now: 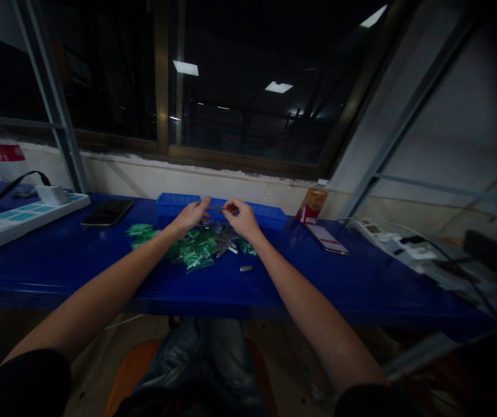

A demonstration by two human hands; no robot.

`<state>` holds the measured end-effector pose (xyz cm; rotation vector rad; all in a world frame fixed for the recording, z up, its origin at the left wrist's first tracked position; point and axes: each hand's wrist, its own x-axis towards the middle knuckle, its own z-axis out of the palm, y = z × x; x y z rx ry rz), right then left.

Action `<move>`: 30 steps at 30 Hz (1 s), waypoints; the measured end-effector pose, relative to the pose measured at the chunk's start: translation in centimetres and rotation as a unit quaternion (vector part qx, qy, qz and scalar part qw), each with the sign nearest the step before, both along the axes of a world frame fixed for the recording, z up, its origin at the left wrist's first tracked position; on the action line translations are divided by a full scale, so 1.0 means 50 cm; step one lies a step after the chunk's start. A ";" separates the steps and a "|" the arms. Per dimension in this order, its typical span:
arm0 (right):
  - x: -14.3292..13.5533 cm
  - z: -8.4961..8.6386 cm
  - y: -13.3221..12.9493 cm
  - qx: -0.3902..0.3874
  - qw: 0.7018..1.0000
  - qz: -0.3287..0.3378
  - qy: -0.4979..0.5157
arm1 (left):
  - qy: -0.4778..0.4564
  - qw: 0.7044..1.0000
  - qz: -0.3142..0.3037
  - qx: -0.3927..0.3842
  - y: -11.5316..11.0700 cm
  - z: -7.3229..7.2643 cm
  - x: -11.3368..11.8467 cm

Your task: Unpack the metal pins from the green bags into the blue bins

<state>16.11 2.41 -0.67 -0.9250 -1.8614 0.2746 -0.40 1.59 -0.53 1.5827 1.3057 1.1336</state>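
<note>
My left hand [193,216] and my right hand [241,218] meet over the far part of the table, a short gap apart. A faint, thin, see-through piece [216,207] spans the gap between the fingertips; its kind is too dim to tell. The right thumb and fingers are pinched together, and the left thumb and fingers close around the other side. Below the hands lies a heap of small green plastic bags [194,250], with small silvery metal pieces [232,249] at its right. One metal piece [245,268] lies alone nearer me.
Blue trays [270,215] stand behind my hands on the blue table [101,255]. At left are a dark phone [107,212], a power strip [26,220] and a bottle [3,152]. A drink bottle [313,205], another phone [326,238] and a second power strip [394,246] lie right.
</note>
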 end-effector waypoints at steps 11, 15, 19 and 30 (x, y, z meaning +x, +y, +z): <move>-0.012 -0.006 0.001 -0.016 1.000 0.005 -0.013 | -0.093 0.988 -0.046 0.113 0.000 0.001 0.001; -0.018 -0.011 0.006 -0.192 0.975 0.037 0.108 | 0.048 0.973 -0.054 0.220 0.005 -0.004 -0.002; -0.019 -0.013 -0.001 -0.222 0.963 0.051 0.147 | 0.206 0.934 -0.017 0.293 -0.003 -0.003 0.000; -0.019 -0.003 -0.021 0.032 0.997 -0.029 -0.063 | -0.015 0.996 -0.036 0.077 -0.002 0.002 0.000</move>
